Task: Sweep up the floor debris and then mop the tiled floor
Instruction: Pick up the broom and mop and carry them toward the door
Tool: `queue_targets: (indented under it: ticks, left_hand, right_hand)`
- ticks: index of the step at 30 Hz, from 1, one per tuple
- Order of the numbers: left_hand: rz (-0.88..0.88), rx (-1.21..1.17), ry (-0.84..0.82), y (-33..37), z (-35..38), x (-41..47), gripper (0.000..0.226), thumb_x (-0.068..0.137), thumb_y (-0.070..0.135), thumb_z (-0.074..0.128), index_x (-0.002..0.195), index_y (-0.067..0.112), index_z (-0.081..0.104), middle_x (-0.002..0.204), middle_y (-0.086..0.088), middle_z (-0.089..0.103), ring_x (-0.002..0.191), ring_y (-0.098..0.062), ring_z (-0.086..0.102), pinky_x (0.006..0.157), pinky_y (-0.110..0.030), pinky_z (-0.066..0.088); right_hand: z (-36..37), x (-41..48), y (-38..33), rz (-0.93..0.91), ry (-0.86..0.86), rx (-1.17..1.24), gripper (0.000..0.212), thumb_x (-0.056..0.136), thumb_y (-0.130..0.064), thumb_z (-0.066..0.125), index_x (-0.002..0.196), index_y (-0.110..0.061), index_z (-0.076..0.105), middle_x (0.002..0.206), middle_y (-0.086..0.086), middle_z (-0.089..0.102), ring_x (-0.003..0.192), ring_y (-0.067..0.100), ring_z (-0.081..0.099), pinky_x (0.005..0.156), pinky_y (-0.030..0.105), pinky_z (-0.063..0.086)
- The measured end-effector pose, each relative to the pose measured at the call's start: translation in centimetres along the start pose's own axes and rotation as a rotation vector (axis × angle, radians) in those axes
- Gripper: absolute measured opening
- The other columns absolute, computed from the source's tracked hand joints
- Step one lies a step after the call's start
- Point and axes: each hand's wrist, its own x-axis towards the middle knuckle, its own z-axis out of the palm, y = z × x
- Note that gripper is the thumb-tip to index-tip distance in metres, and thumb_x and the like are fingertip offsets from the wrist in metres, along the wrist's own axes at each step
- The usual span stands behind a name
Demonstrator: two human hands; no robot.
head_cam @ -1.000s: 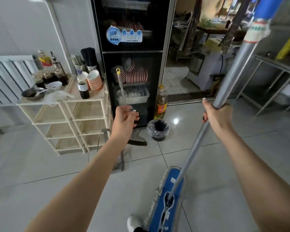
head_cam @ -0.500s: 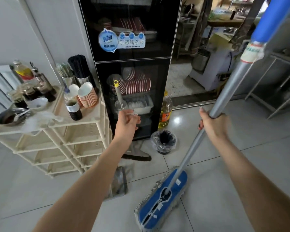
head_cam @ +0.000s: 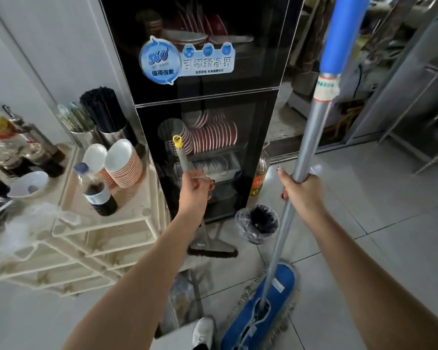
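Note:
My left hand (head_cam: 195,190) grips the grey handle of a broom (head_cam: 182,157) with a yellow tip; its dark bristle head (head_cam: 213,248) stands on the tiles in front of the black cabinet. Below my left arm a dustpan (head_cam: 182,296) stands on the floor, partly hidden. My right hand (head_cam: 301,190) grips the silver pole of a mop (head_cam: 311,137) with a blue upper grip. Its flat blue mop head (head_cam: 261,314) lies on the light tiled floor (head_cam: 364,248) by my white shoe (head_cam: 202,332).
A black glass-door cabinet (head_cam: 208,97) holding plates stands straight ahead. A small bin with a black liner (head_cam: 258,223) and an oil bottle (head_cam: 259,178) sit at its foot. A cream plastic rack (head_cam: 104,223) with bowls and bottles fills the left. Steel table legs (head_cam: 415,137) are at the right.
The view has moved closer to the cabinet and rack. The mop head has slid nearer to my foot. Both hands keep their grips.

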Motion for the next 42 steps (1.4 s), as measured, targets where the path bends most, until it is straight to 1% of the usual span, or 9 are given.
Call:
queue_targets:
  ticks: [6,10,14,18,27,30,33,37,42]
  left_hand:
    - [-0.150,0.066,0.061,-4.0,-0.5,9.0,0.015,0.093,0.019,0.050,0.106,0.025,0.045,0.093,0.002,0.063,0.083,-0.012,0.062,0.073,-0.030,0.052]
    - [-0.250,0.137,0.088,-7.3,-0.9,13.2,0.016,0.091,0.023,0.054,0.103,0.027,0.044,0.095,0.003,0.061,0.090,-0.019,0.062,0.083,-0.041,0.054]
    - [-0.287,0.172,0.099,-10.1,-1.0,16.6,0.024,0.089,0.025,0.057,0.110,0.018,0.046,0.102,-0.010,0.065,0.084,-0.019,0.060,0.078,-0.037,0.053]
    - [-0.356,0.192,0.141,-12.6,-1.1,19.8,0.050,0.087,0.027,0.061,0.130,0.012,0.040,0.115,-0.006,0.061,0.098,-0.021,0.057,0.089,-0.042,0.050]
    - [-0.434,0.293,0.078,-18.0,0.2,25.1,0.070,0.088,0.038,0.058,0.145,0.015,0.025,0.142,-0.002,0.046,0.127,-0.025,0.045,0.101,-0.033,0.036]
    - [-0.403,0.281,0.069,-18.6,0.8,26.6,0.067,0.087,0.035,0.062,0.143,0.018,0.030,0.134,0.001,0.054,0.120,-0.023,0.051,0.089,-0.026,0.036]
    - [-0.365,0.264,0.069,-18.8,1.2,28.3,0.055,0.085,0.032,0.064,0.133,0.020,0.043,0.101,0.010,0.062,0.104,-0.019,0.057,0.077,-0.025,0.037]
    - [-0.351,0.343,0.042,-18.9,1.5,29.5,0.047,0.087,0.032,0.062,0.126,0.010,0.048,0.112,-0.009,0.062,0.102,-0.026,0.058,0.076,-0.028,0.040]
    - [-0.281,0.466,-0.072,-18.3,2.1,27.9,0.037,0.090,0.033,0.057,0.121,0.015,0.047,0.094,0.003,0.055,0.082,-0.015,0.053,0.056,-0.019,0.036]
  right_hand:
    - [5.6,4.3,0.5,0.064,0.026,0.000,0.035,0.079,-0.042,0.068,0.054,-0.020,0.056,0.041,-0.012,0.058,0.037,-0.002,0.057,0.035,0.005,0.034]
    - [9.0,6.4,1.2,0.055,0.012,0.006,0.031,0.079,-0.042,0.069,0.059,-0.022,0.057,0.044,-0.009,0.061,0.043,0.007,0.062,0.041,0.012,0.045]
    - [12.4,8.0,1.6,0.058,-0.063,0.004,0.031,0.079,-0.038,0.069,0.064,-0.013,0.059,0.044,-0.002,0.061,0.042,0.007,0.062,0.042,0.018,0.048]
    - [15.0,9.0,2.4,0.079,-0.103,0.009,0.034,0.079,-0.033,0.070,0.055,-0.018,0.052,0.038,-0.008,0.054,0.033,0.001,0.052,0.036,0.011,0.039]
    - [17.9,12.1,2.8,0.064,-0.074,-0.004,0.033,0.079,-0.032,0.070,0.055,-0.019,0.051,0.037,-0.010,0.050,0.034,0.005,0.048,0.043,0.029,0.049]
    - [18.4,12.5,2.7,0.072,-0.088,-0.011,0.034,0.079,-0.033,0.070,0.055,-0.018,0.049,0.037,-0.009,0.050,0.033,0.004,0.046,0.046,0.034,0.051]
    - [18.9,12.5,2.7,0.067,-0.087,-0.026,0.034,0.077,-0.036,0.069,0.055,-0.019,0.049,0.038,-0.007,0.050,0.035,0.006,0.048,0.046,0.039,0.052]
    - [19.4,12.7,2.9,0.055,-0.066,-0.025,0.034,0.076,-0.038,0.069,0.055,-0.021,0.049,0.038,-0.006,0.049,0.035,0.009,0.048,0.043,0.039,0.049]
    - [19.4,12.8,3.2,0.056,-0.027,-0.018,0.031,0.078,-0.034,0.069,0.057,-0.023,0.049,0.041,-0.008,0.053,0.035,0.005,0.053,0.041,0.027,0.048]
